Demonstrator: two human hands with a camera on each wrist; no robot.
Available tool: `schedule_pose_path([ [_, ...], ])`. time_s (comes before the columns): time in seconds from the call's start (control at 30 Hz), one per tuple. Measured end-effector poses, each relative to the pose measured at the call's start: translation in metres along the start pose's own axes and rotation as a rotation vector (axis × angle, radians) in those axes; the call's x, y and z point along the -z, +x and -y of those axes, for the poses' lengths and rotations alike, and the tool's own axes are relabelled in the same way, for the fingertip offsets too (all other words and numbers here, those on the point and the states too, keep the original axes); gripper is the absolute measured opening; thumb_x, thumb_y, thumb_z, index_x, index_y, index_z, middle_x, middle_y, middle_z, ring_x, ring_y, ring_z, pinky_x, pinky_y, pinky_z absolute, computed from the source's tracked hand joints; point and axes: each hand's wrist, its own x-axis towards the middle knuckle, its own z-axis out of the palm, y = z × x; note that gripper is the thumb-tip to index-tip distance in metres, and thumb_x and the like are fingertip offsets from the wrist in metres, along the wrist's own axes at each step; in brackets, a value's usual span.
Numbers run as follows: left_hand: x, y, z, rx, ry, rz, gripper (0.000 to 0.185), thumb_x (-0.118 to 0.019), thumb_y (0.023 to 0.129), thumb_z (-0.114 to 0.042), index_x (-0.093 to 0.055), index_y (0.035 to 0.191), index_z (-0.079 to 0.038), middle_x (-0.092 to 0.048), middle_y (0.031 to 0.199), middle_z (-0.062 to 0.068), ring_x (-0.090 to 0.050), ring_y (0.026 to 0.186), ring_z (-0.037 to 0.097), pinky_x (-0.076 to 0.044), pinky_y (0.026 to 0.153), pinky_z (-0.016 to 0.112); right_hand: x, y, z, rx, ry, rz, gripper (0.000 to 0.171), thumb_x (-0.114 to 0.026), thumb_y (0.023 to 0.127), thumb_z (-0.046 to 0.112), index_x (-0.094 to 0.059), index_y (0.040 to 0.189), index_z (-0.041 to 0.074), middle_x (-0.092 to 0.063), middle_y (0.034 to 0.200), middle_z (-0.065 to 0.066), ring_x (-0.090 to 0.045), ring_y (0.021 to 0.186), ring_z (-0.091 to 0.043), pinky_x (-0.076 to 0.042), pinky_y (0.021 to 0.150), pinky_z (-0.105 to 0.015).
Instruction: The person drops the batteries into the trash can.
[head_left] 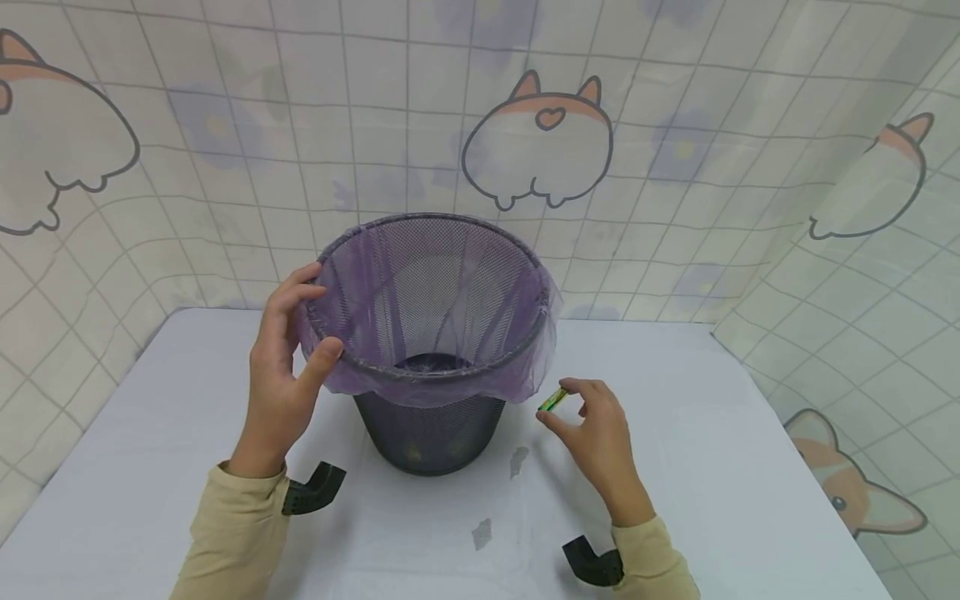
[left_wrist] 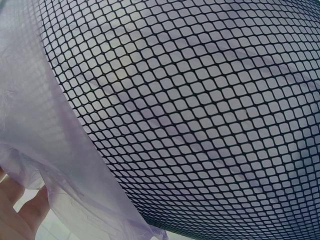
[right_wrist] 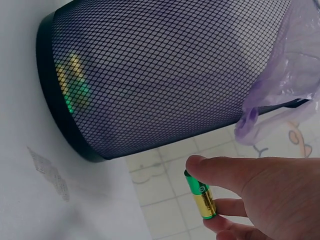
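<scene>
A: Where's your battery (right_wrist: 201, 196)?
B: Pinched in your right hand (head_left: 596, 433), just beside the mesh bin (head_left: 431, 433) on the table (head_left: 750, 467)

A: And your left hand (head_left: 281, 375)?
B: It grips the bin's rim, over the purple liner (head_left: 517, 379)

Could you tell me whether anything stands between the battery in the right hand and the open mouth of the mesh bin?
Nothing visible blocks it. The right hand pinches the battery beside the bin, below its rim; the purple liner drapes over the rim, the mouth is open, and the left hand grips the far edge.
</scene>
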Motion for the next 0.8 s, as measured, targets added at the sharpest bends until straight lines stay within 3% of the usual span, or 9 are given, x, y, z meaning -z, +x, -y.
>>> schedule_pose_path([
  [0.8,0.000,0.000,-0.001,-0.004,0.013,0.002,0.050,-0.062,0.090,-0.017,-0.045,0.131,0.005,-0.039,0.150,0.010,-0.035,0.141,0.025,-0.031,0.115,0.026,0.028,-0.007,0.018,0.046,0.015,-0.083,0.051,-0.083,0.074,0.023,-0.065,0.120,0.010,-0.063,0.112,-0.009,-0.049,0.084,-0.021,-0.035,0.065,-0.028],
])
